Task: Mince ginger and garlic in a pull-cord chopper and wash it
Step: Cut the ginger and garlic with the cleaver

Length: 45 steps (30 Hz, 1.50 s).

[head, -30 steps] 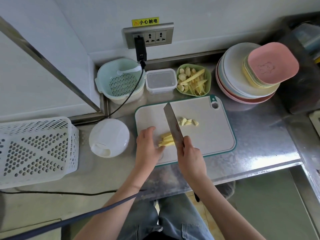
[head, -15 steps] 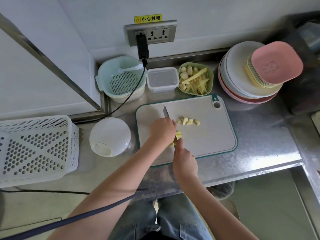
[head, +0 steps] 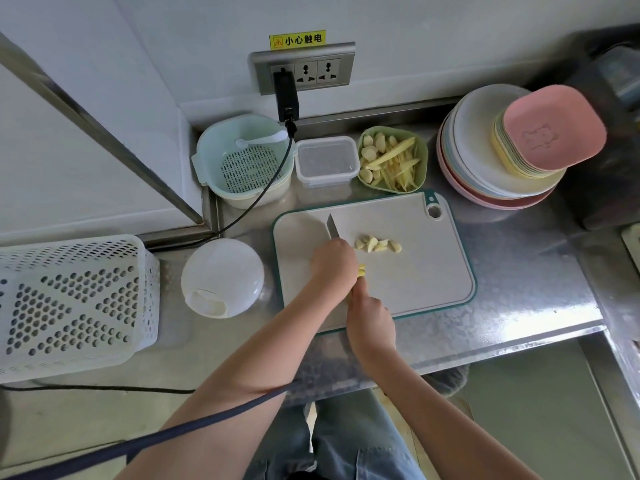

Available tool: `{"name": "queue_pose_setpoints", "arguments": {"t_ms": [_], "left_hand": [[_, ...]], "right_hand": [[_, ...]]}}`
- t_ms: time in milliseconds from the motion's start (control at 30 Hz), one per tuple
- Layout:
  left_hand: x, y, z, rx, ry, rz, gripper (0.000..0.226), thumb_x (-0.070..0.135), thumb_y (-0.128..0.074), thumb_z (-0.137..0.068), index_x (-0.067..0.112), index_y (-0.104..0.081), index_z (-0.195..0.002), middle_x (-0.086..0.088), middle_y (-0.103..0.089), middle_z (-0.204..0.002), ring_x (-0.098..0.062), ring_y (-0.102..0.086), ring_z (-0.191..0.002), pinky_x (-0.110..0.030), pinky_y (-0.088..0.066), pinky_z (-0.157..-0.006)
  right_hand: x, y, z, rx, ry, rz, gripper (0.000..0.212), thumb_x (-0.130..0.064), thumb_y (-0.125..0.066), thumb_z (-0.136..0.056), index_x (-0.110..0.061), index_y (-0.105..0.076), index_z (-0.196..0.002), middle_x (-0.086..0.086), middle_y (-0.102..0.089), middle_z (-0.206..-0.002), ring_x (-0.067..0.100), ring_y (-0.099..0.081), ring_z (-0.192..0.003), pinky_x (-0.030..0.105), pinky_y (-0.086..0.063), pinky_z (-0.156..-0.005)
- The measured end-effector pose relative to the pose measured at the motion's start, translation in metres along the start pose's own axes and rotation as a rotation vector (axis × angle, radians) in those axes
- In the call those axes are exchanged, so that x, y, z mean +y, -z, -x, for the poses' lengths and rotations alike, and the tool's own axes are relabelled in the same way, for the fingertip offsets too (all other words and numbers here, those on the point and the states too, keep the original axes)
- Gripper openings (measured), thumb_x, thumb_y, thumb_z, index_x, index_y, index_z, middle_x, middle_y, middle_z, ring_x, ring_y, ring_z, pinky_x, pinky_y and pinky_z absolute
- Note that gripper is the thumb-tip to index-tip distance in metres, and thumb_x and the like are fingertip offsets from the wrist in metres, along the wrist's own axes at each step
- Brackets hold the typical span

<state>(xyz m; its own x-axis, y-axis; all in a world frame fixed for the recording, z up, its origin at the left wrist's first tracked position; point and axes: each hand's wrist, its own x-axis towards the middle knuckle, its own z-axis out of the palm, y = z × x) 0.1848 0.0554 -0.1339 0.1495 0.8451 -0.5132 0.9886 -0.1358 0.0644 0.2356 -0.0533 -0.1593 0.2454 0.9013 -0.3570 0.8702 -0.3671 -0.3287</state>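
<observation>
Two bare hands work over a cutting board (head: 415, 271) at the centre of a steel counter (head: 519, 271). Largest on the counter, a white basket (head: 69, 299) lies at nine o'clock from the board, and a stack of plates (head: 485, 168) topped by a pink dish (head: 554, 128) stands at two o'clock. A pale green colander (head: 242, 161) sits at eleven o'clock, with a clear lidded tub (head: 326, 161) just to its right. The white chopper (head: 221, 277) rests on the counter at nine o'clock, just beside the board. A green bowl (head: 420, 161) at twelve o'clock holds garlic cloves and ginger strips. The left hand (head: 334, 261) is curled down over ginger (head: 361, 270) on the board, fingers bent on it. The right hand (head: 372, 320) is closed round the handle of a knife (head: 332, 226), whose blade tip shows past the left hand at twelve o'clock. Cut garlic (head: 377, 244) lies in a small heap at two o'clock from the left hand.
</observation>
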Motion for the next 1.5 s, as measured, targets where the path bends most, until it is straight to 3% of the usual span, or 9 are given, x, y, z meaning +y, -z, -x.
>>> {"name": "queue_pose_setpoints", "arguments": {"t_ms": [300,467,567,633,700,900,1200,1400,1500], "left_hand": [[0.0,0.005,-0.004,0.001,-0.122,-0.036,0.03,0.007,-0.043,-0.094,0.004,-0.055,-0.122,-0.011,-0.059,-0.122,-0.027,-0.058,-0.112,-0.03,-0.047,-0.082],[-0.021,0.016,-0.004,-0.085,-0.143,0.361,0.034,0.006,-0.033,-0.099,-0.003,-0.041,-0.13,-0.022,-0.054,-0.119,-0.036,-0.056,-0.108,-0.037,-0.045,-0.084],[-0.047,0.002,0.018,0.203,-0.171,0.495,0.034,0.021,-0.03,-0.104,-0.003,-0.053,-0.097,-0.016,-0.056,-0.086,-0.034,-0.058,-0.086,-0.037,-0.039,-0.071],[-0.049,-0.018,0.04,0.386,-0.172,0.553,0.022,0.014,-0.04,-0.1,0.003,-0.052,-0.085,-0.012,-0.055,-0.081,-0.033,-0.055,-0.083,-0.035,-0.037,-0.068],[-0.045,-0.039,0.057,0.409,-0.245,0.516,0.011,0.009,-0.054,-0.092,-0.001,-0.059,-0.097,-0.017,-0.06,-0.092,-0.034,-0.054,-0.092,-0.04,-0.042,-0.078],[-0.048,-0.06,0.062,0.387,-0.268,0.506,0.04,0.019,-0.074,-0.077,0.002,-0.061,-0.111,-0.014,-0.061,-0.107,-0.032,-0.053,-0.103,-0.038,-0.044,-0.088],[-0.055,-0.072,0.067,0.402,-0.257,0.513,0.051,0.02,-0.085,-0.064,0.004,-0.062,-0.106,-0.011,-0.062,-0.102,-0.031,-0.056,-0.101,-0.037,-0.049,-0.085],[-0.05,-0.054,0.069,0.455,-0.156,0.716,0.017,0.022,-0.066,-0.082,0.011,-0.058,-0.092,0.0,-0.057,-0.092,-0.024,-0.053,-0.094,-0.029,-0.043,-0.079],[-0.032,-0.023,0.046,0.353,0.0,0.758,0.038,0.045,-0.039,-0.095,0.015,-0.052,-0.076,-0.002,-0.054,-0.08,-0.026,-0.054,-0.085,-0.035,-0.042,-0.074]], "right_hand": [[-0.003,0.016,-0.001,-0.047,0.009,-0.085,0.01,-0.011,-0.031,-0.098,-0.016,-0.034,-0.107,0.008,-0.054,-0.073,0.029,-0.053,-0.063,0.036,-0.041,-0.053],[0.006,0.028,-0.005,-0.132,0.013,-0.213,0.01,-0.023,-0.03,-0.102,-0.018,-0.031,-0.093,0.011,-0.054,-0.072,0.031,-0.053,-0.063,0.035,-0.039,-0.052],[0.014,0.035,-0.006,-0.077,0.016,-0.316,0.016,-0.027,-0.031,-0.102,-0.018,-0.032,-0.088,0.006,-0.049,-0.063,0.027,-0.046,-0.053,0.033,-0.035,-0.047],[0.016,0.039,-0.006,-0.025,0.012,-0.349,0.017,-0.026,-0.031,-0.101,-0.017,-0.032,-0.087,0.006,-0.049,-0.062,0.027,-0.045,-0.051,0.034,-0.036,-0.047],[0.016,0.04,-0.007,-0.012,0.022,-0.338,0.017,-0.028,-0.031,-0.102,-0.018,-0.032,-0.088,0.007,-0.05,-0.062,0.029,-0.048,-0.053,0.035,-0.037,-0.047],[0.013,0.039,-0.012,-0.046,0.043,-0.239,0.018,-0.032,-0.029,-0.103,-0.02,-0.027,-0.089,0.014,-0.055,-0.069,0.036,-0.053,-0.061,0.037,-0.041,-0.05],[0.007,0.024,-0.007,-0.074,0.042,-0.128,0.013,-0.027,-0.03,-0.103,-0.023,-0.024,-0.092,0.009,-0.053,-0.068,0.031,-0.051,-0.057,0.032,-0.038,-0.049],[0.002,0.015,-0.003,-0.064,0.045,-0.002,0.016,-0.007,-0.036,-0.097,-0.017,-0.029,-0.107,0.01,-0.055,-0.07,0.034,-0.06,-0.064,0.037,-0.047,-0.054],[-0.001,0.014,-0.003,-0.053,0.048,0.003,0.018,-0.005,-0.038,-0.095,-0.018,-0.028,-0.105,0.01,-0.056,-0.071,0.034,-0.061,-0.065,0.036,-0.043,-0.052]]}}
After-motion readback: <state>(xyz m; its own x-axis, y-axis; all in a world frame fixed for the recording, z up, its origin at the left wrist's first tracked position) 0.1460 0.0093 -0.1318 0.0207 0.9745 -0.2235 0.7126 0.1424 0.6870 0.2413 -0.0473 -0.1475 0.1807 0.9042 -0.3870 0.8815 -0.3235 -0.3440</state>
